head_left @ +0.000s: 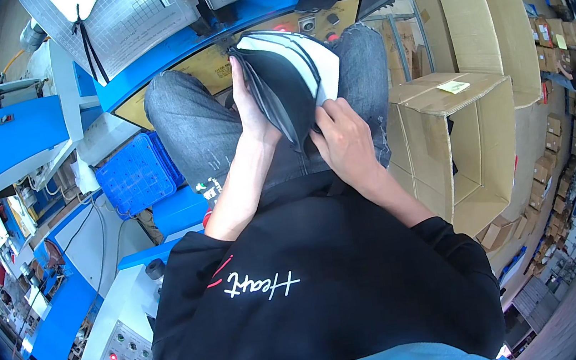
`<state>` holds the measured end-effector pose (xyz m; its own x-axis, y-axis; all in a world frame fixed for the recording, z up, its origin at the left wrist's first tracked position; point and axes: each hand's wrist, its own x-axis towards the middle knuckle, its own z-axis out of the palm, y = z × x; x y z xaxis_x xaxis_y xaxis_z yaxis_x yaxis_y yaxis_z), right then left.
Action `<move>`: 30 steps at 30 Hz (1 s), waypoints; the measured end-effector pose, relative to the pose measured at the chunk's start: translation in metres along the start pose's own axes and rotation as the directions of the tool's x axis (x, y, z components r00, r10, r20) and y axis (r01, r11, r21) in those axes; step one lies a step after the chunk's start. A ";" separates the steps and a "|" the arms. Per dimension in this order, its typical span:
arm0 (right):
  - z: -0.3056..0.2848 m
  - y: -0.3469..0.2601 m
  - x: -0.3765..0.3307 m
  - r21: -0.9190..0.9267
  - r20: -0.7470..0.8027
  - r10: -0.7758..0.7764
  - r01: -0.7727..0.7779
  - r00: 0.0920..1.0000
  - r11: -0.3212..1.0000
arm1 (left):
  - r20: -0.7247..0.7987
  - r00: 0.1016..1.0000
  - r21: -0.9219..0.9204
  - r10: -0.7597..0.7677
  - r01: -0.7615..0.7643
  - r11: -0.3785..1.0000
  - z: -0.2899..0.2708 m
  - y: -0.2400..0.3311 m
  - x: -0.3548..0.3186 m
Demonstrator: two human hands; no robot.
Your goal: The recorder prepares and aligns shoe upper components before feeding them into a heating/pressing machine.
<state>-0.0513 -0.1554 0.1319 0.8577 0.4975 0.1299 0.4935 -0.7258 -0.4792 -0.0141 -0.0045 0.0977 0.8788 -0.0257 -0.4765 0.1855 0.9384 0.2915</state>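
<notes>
A blue-edged metal machine desk (145, 71) stands before the seated person. An open brown cardboard box (428, 148) sits past its near right corner. A layered, flexible black-and-white piece (293, 71) is held above the lap, off the desk's near edge. The left hand (255, 116) lies extended along its side; the right hand (343, 130), fingers curled, pinches its lower edge. Apparently its layers are being arranged, which calls for steady support and a fine pinch.

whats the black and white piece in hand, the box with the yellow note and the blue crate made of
The black and white piece looks like synthetic leather or coated fabric, from its smooth, bending layers. The box seems matte cardboard: brown, creased panels. The blue crate is probably slightly glossy moulded plastic, from its lattice.
</notes>
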 end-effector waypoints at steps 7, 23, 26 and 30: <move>-0.024 0.029 0.002 0.404 -0.001 0.185 -0.169 0.983 0.899 | 0.179 0.984 0.047 -0.023 0.015 0.999 -0.022 0.014 -0.001; -0.065 0.041 -0.001 0.572 0.027 0.382 -0.327 0.924 0.752 | 0.205 0.873 0.752 0.442 -0.430 0.500 0.035 -0.051 -0.025; -0.125 0.062 -0.045 0.441 -0.223 0.454 -0.326 0.862 0.836 | 0.493 0.853 0.762 0.169 -0.517 0.390 0.037 -0.056 -0.024; -0.228 0.078 -0.119 0.264 -0.657 0.538 -0.507 0.529 0.820 | 0.426 0.904 0.844 -0.040 -0.382 0.376 0.023 -0.053 -0.003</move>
<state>-0.0821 -0.3797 0.2764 0.8136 -0.4395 0.3807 -0.0680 -0.7221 -0.6884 -0.0161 -0.0622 0.1025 0.9741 -0.2079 -0.0886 0.1055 0.0715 0.9918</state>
